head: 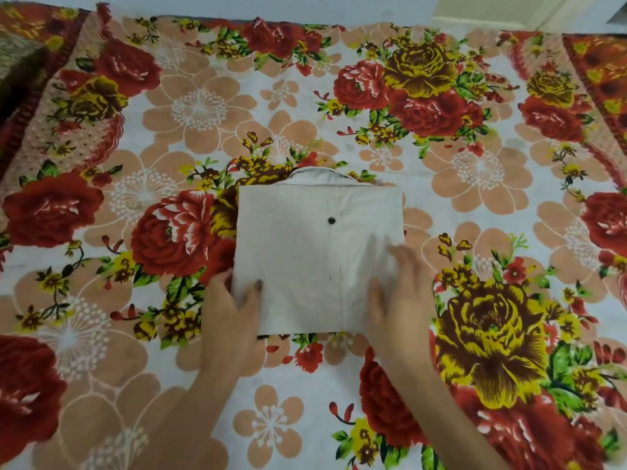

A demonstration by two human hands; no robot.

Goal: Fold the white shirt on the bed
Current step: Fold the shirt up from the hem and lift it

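A wide bed (339,385) covered by a cotton sheet printed with large red, yellow and peach flowers on white fills the view. In its middle lies the white shirt (315,245), folded into a compact, nearly square packet with the collar curving out past the far edge and the button placket running down the front. The left hand (230,300) grips the packet's near left corner, thumb pressed on top and fingers tucked under the edge. The right hand (400,293), blurred, lies on the near right corner with fingers spread across the cloth; whether it grips cannot be told. A single small dark round button (330,220) sits on the placket, towards the collar.
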